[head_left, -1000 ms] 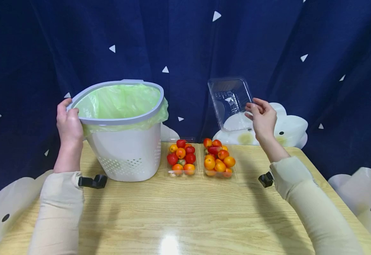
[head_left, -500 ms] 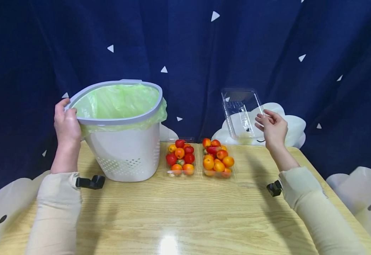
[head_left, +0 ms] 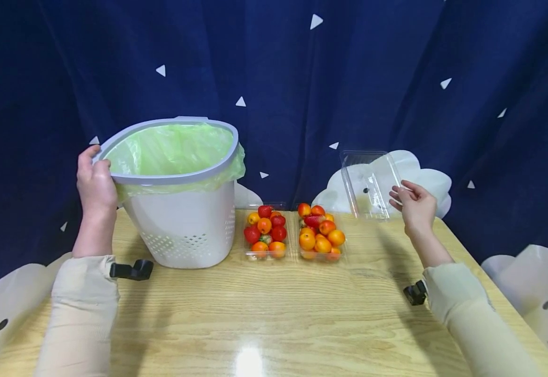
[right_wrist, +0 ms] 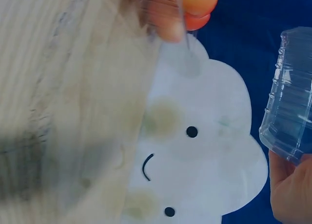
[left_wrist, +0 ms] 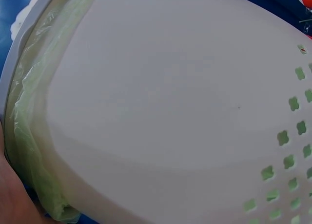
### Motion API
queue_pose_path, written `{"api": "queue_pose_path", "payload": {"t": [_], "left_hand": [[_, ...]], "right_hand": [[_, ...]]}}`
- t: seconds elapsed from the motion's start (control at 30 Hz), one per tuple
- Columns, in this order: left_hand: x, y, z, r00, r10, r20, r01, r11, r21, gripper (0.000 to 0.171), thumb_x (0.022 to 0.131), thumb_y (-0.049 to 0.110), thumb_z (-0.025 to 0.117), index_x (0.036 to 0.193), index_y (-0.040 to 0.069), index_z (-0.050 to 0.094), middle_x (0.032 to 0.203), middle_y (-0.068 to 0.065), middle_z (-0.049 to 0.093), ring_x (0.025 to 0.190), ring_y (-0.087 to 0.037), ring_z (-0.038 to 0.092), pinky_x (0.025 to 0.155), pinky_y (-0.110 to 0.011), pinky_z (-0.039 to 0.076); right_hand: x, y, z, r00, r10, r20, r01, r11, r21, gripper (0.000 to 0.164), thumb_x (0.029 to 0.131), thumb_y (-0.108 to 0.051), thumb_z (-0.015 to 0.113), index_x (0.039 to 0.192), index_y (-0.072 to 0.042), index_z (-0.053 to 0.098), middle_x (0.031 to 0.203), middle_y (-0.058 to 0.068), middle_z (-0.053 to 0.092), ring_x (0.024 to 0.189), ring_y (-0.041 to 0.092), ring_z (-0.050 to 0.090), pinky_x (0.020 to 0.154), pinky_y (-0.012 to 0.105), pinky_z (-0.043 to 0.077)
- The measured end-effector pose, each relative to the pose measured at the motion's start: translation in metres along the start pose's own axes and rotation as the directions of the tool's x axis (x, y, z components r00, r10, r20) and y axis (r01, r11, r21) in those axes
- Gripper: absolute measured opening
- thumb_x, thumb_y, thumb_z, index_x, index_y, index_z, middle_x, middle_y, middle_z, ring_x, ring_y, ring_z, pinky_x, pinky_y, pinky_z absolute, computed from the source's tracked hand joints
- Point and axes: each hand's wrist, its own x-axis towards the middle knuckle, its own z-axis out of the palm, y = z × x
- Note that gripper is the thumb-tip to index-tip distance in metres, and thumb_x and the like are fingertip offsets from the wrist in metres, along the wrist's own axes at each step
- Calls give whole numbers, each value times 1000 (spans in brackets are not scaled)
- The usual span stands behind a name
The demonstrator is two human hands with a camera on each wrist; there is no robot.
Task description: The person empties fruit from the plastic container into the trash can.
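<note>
My left hand (head_left: 97, 183) grips the grey rim at the left side of a white waste bin (head_left: 189, 220), its fingers curled over the edge. A pale green bag (head_left: 175, 152) lines the bin and folds over the rim. In the left wrist view the bin's wall (left_wrist: 161, 87) with its cut-out holes fills most of the picture. My right hand (head_left: 417, 207) pinches an uncovered clear plastic fruit box (head_left: 370, 186) by its right edge, tilted above the table's back right. In the right wrist view the box (right_wrist: 295, 97) stands beside the hand (right_wrist: 292, 190).
Between bin and right hand sit two clear boxes, left (head_left: 266, 255) and right (head_left: 323, 256), holding strawberries (head_left: 252, 234) and small orange fruits (head_left: 336, 238). The wooden table (head_left: 236, 309) ends at a blue curtain (head_left: 274, 63) with white cloud shapes (head_left: 429, 183).
My right hand has moved right and down with the clear fruit box, nearer the table. The left hand stays on the bin's rim, and the boxes of fruit have not moved.
</note>
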Motion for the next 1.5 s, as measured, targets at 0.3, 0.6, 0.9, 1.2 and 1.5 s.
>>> {"api": "queue_pose_path", "payload": {"t": [0.3,0.6,0.9,1.2,1.5], "left_hand": [[2,-2,1,1000,-3,-9,3,1000,14,48,91,21,29,138,17,36,140,-4,38,117,-13,34,99,-23,24],[2,-4,0,1000,11,-25,-10,1000,19,47,90,21,30,137,17,38,139,-4,39,117,-12,34,100,-24,24],[3,-4,1,1000,7,-22,-7,1000,24,47,91,22,29,137,19,38,139,-4,39,116,-12,35,99,-23,24],[2,-4,0,1000,21,-23,-20,999,37,47,91,23,28,137,18,37,139,-5,39,117,-13,35,98,-24,25],[1,-5,0,1000,21,-6,-21,999,34,47,92,24,27,137,17,36,139,-4,38,116,-13,34,98,-23,24]], "right_hand": [[-1,15,-24,999,38,-32,-39,998,-46,40,89,3,45,128,11,39,67,-7,65,64,5,63,59,17,50],[0,33,-44,990,87,-111,-100,988,-121,43,89,0,46,131,9,39,61,-14,62,60,0,61,57,14,49],[3,49,-65,987,92,-129,-124,954,-272,44,90,-5,48,132,7,39,61,-20,58,59,-6,59,58,13,48],[2,62,-78,989,132,-71,-149,818,-555,48,91,-14,45,135,3,38,62,-22,52,60,-8,56,63,15,49],[0,74,-85,993,106,-50,-111,708,-697,48,88,-15,48,132,1,43,65,-20,57,55,-9,54,55,12,43]]}}
